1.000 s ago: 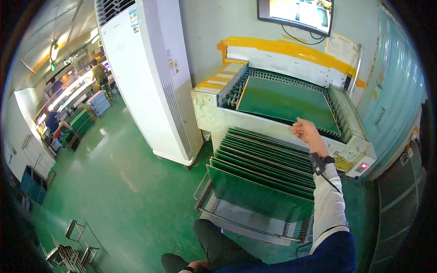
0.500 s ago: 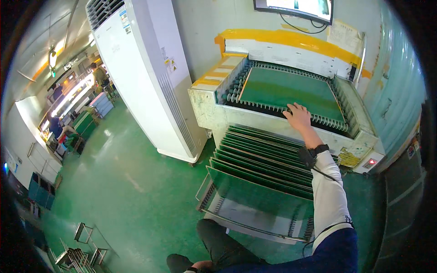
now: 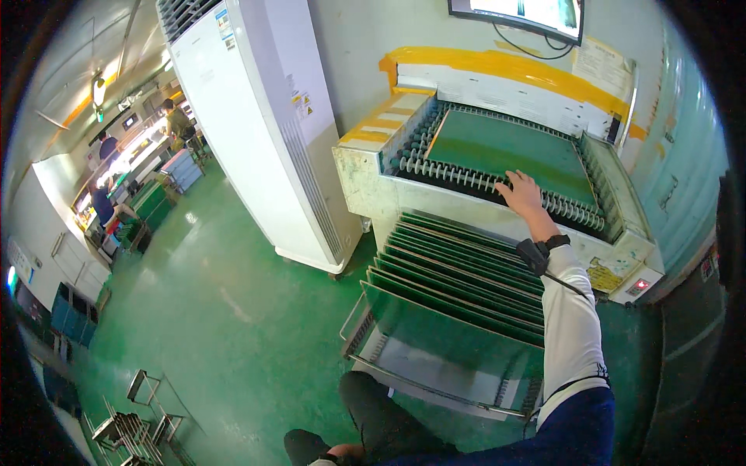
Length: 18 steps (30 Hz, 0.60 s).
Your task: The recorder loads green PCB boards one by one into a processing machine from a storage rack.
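Observation:
A flat green panel (image 3: 509, 151) lies on the rollers of a conveyor machine (image 3: 361, 182) in front of me. My right hand (image 3: 522, 196) is stretched out over the front row of rollers (image 3: 458, 174), open with its fingers spread, and the fingertips are by the panel's near edge. Whether they touch it I cannot tell. Below the machine, several similar green panels (image 3: 458, 311) stand on edge in a slotted rack (image 3: 435, 392), partly behind my right forearm. My left hand (image 3: 346, 451) rests low by my thigh at the bottom edge, its fingers mostly hidden.
A tall white air conditioner (image 3: 264, 140) stands left of the machine. On the wall above hangs a screen (image 3: 521, 15). Translucent curtain strips (image 3: 684, 155) hang at the right. Metal racks (image 3: 128, 431) stand on the green floor at lower left, and people (image 3: 179, 124) work far off.
The panel on the rollers has moved a little away from me, baring more of the front rollers. My right hand stays close to the machine's front edge. The view has shifted slightly.

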Tool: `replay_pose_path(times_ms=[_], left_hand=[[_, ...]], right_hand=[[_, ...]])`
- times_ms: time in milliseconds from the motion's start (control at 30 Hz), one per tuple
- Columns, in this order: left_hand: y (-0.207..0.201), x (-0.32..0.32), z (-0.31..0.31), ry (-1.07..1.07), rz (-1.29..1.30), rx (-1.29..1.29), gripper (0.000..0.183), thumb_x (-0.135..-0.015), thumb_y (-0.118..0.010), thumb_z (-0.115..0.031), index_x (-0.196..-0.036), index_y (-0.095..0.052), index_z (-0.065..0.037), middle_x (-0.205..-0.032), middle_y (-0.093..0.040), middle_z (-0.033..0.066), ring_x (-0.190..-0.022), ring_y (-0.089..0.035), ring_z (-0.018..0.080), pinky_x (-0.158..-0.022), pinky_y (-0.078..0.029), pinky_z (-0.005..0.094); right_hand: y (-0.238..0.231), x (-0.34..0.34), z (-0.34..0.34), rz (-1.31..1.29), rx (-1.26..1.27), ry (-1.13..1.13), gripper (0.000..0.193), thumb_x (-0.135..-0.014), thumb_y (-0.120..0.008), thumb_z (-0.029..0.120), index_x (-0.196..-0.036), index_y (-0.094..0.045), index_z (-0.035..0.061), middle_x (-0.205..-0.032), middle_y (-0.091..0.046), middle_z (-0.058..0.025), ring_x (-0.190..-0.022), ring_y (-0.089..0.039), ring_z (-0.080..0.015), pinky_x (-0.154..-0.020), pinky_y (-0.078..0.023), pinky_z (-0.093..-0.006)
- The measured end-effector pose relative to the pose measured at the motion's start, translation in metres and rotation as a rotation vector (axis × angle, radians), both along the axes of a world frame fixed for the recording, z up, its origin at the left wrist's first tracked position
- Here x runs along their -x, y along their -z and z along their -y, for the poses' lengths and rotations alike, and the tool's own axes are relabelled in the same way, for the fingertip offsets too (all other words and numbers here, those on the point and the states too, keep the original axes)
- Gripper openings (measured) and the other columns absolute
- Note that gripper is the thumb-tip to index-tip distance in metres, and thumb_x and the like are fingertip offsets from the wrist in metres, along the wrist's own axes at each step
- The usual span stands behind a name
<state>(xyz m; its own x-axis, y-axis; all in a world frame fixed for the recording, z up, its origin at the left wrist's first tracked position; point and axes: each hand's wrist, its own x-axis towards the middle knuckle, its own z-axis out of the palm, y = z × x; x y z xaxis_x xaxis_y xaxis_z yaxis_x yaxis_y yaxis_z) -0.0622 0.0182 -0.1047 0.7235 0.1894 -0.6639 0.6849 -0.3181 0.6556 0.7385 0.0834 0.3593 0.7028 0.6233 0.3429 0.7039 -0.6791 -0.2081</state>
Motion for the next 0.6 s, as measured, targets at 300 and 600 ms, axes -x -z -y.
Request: replay_pose_path(times_ms=[300, 600], left_hand=[[-0.157, -0.081, 0.006, 0.257, -0.138, -0.052, 0.028, -0.089, -0.052, -0.020, -0.110, -0.065, -0.008, -0.116, -0.066, 0.0135, -0.108, -0.063, 0.0279, -0.090, -0.050, 0.0405], [-0.169, -0.080, 0.009, 0.230, -0.137, 0.070, 0.042, -0.093, -0.056, -0.025, -0.133, -0.058, -0.011, -0.132, -0.062, 0.0064, -0.119, -0.058, 0.0232, -0.102, -0.042, 0.0339]], right_hand=[[0.013, 0.067, 0.056, 0.030, -0.106, -0.327, 0.051, -0.091, -0.059, 0.044, -0.125, -0.062, 0.0060, -0.136, -0.055, -0.0168, -0.127, -0.049, -0.0364, -0.107, -0.038, -0.0465], [0.021, 0.234, 0.132, -0.118, -0.183, -0.659, 0.039, -0.087, -0.069, 0.025, -0.119, -0.062, 0.0037, -0.131, -0.058, -0.0181, -0.122, -0.053, -0.0353, -0.104, -0.041, -0.0434]])
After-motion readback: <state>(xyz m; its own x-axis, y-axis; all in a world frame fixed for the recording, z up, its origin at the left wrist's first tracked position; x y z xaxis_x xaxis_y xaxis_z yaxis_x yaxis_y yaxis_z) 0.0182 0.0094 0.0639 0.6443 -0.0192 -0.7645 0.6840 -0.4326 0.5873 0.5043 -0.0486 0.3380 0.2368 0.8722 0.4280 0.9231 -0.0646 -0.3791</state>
